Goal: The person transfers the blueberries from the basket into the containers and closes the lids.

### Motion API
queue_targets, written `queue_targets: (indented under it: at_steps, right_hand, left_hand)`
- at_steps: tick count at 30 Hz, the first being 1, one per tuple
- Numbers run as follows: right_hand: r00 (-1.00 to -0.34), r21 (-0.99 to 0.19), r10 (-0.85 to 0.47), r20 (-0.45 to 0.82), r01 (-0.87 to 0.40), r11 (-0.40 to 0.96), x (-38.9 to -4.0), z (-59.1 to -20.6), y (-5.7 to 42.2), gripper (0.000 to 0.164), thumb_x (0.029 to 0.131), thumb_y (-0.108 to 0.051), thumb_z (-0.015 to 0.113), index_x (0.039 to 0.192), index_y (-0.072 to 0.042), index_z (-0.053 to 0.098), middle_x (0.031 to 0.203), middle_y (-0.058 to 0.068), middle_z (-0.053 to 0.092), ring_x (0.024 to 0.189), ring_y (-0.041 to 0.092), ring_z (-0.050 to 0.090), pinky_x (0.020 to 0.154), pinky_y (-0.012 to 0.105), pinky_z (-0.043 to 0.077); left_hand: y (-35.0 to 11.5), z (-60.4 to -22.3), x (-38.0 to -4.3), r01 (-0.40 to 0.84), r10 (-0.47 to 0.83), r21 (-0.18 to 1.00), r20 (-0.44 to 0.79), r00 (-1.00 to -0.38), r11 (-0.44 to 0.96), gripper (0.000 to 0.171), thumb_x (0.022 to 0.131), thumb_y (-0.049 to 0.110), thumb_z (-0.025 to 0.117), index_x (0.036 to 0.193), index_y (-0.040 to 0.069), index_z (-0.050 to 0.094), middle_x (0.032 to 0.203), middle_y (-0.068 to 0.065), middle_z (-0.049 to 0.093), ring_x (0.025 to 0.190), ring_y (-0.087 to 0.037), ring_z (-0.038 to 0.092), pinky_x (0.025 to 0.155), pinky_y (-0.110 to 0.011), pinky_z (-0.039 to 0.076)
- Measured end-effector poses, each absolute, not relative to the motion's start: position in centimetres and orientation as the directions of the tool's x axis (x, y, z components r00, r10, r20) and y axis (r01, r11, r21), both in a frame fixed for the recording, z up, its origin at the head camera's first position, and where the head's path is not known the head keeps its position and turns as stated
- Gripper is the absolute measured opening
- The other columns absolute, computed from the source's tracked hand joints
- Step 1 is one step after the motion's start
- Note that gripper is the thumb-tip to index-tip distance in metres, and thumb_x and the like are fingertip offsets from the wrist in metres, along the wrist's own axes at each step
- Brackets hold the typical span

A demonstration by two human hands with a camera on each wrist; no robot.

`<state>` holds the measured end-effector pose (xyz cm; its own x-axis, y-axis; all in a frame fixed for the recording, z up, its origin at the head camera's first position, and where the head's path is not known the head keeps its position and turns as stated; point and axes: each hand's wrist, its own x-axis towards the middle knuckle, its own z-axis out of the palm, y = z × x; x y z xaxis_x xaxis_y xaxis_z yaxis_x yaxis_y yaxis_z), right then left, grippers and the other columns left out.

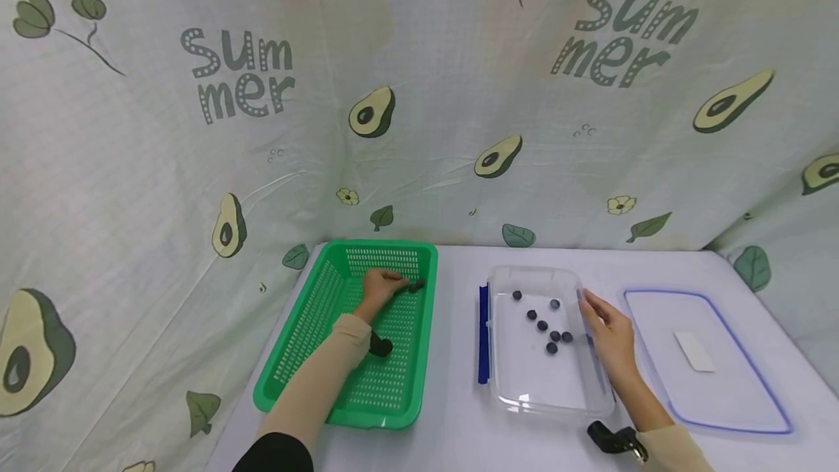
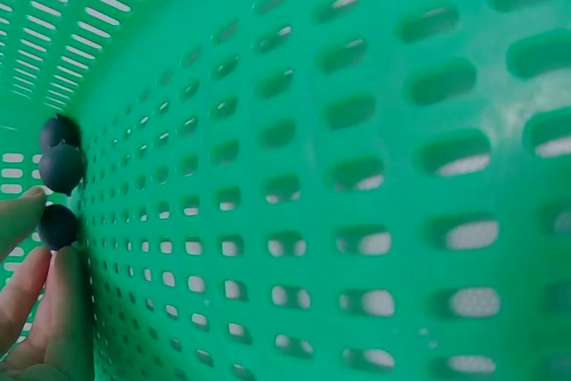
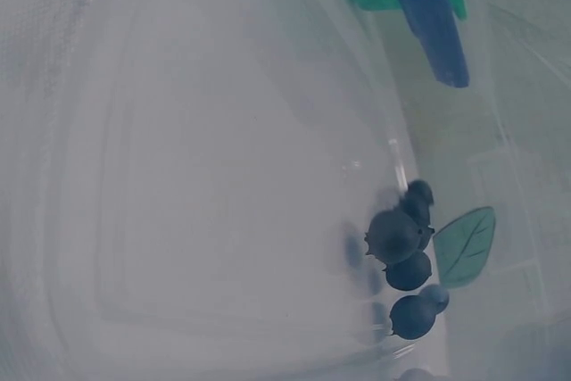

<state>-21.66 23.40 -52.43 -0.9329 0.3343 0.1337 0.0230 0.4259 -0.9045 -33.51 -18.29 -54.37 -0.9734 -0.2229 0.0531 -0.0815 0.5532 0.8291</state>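
Inside the green basket (image 1: 429,355) my left hand (image 1: 381,288) reaches to the far right corner. Its thumb and fingertips pinch a dark blueberry (image 2: 59,227), close against the basket wall. Two more blueberries (image 2: 62,168) lie just beyond those fingertips. My right hand (image 1: 611,333) grips the right rim of a clear plastic box (image 1: 524,392). Several loose blueberries (image 1: 555,336) are spread over the box floor. The right wrist view looks through the box, with blueberries (image 3: 393,236) bunched at its right; that hand is out of sight there.
A blue latch flap (image 1: 483,333) hangs along the box's left side. Right of the box lies a clear lid (image 1: 727,392) with a blue edge and a white label (image 1: 695,352). A printed cloth (image 1: 432,93) rises behind the white table (image 1: 455,312).
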Motion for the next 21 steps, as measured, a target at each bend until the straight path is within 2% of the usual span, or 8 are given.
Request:
queue_targets:
  at_steps: [1,4,11,16,18,21]
  right_hand:
    - [-0.933,-0.905,0.336,0.131,0.026,0.425,-21.7,-52.4,23.4,0.047,0.103,-0.032,0.058,0.141,-0.004,0.055,0.137,0.016,0.058,0.127,0.032,0.052,0.078,0.002,0.036]
    - [-0.93,-0.903,0.345,0.128,0.035,0.429,-21.6,-52.5,23.3,0.046,0.103,-0.032,0.058,0.141,-0.005,0.056,0.136,0.016,0.059,0.125,0.03,0.052,0.078,0.003,0.037]
    - [-0.928,-0.898,0.344,0.146,0.022,0.439,-21.5,-52.5,23.3,0.046,0.103,-0.033,0.058,0.14,-0.005,0.058,0.135,0.016,0.06,0.118,0.013,0.054,0.076,0.004,0.039]
    - [-0.926,-0.902,0.347,0.149,0.016,0.431,-21.6,-52.4,23.2,0.046,0.103,-0.032,0.059,0.139,-0.005,0.058,0.135,0.014,0.06,0.113,0.0,0.051,0.08,0.002,0.036]
    - [-0.926,-0.904,0.349,0.145,0.019,0.426,-21.6,-52.4,23.2,0.045,0.103,-0.031,0.059,0.139,-0.005,0.058,0.135,0.013,0.06,0.114,0.003,0.052,0.082,0.0,0.035]
    - [-0.929,-0.904,0.344,0.139,0.024,0.428,-21.6,-52.3,23.2,0.046,0.103,-0.032,0.058,0.14,-0.004,0.057,0.136,0.014,0.059,0.122,0.017,0.054,0.082,0.0,0.034]
  left_hand:
    - [-18.3,-54.4,-33.5,-0.077,-0.222,0.828,0.058,-0.973,0.556,0.02,0.079,0.014,0.087,0.087,-0.002,0.077,0.085,-0.013,0.074,0.086,-0.028,0.068,0.079,-0.04,0.054]
    - [-18.4,-54.5,-33.4,-0.069,-0.221,0.824,0.07,-0.973,0.563,0.02,0.079,0.013,0.087,0.087,-0.002,0.077,0.084,-0.013,0.074,0.085,-0.029,0.067,0.078,-0.04,0.054]
    - [-18.5,-54.6,-33.4,-0.068,-0.212,0.828,0.063,-0.975,0.556,0.019,0.079,0.014,0.087,0.086,-0.001,0.077,0.084,-0.012,0.074,0.085,-0.028,0.068,0.078,-0.04,0.055]
    - [-18.7,-54.2,-33.3,-0.063,-0.193,0.836,0.052,-0.98,0.545,0.019,0.079,0.012,0.086,0.089,-0.002,0.077,0.087,-0.013,0.074,0.089,-0.03,0.068,0.083,-0.041,0.054]
    - [-18.8,-54.0,-33.2,-0.062,-0.185,0.839,0.047,-0.982,0.541,0.019,0.08,0.011,0.086,0.089,-0.003,0.077,0.088,-0.014,0.074,0.09,-0.031,0.068,0.084,-0.042,0.054]
    - [-19.0,-53.6,-33.1,-0.063,-0.174,0.837,0.039,-0.984,0.543,0.018,0.08,0.01,0.085,0.09,-0.003,0.077,0.089,-0.014,0.074,0.091,-0.031,0.068,0.085,-0.042,0.054]
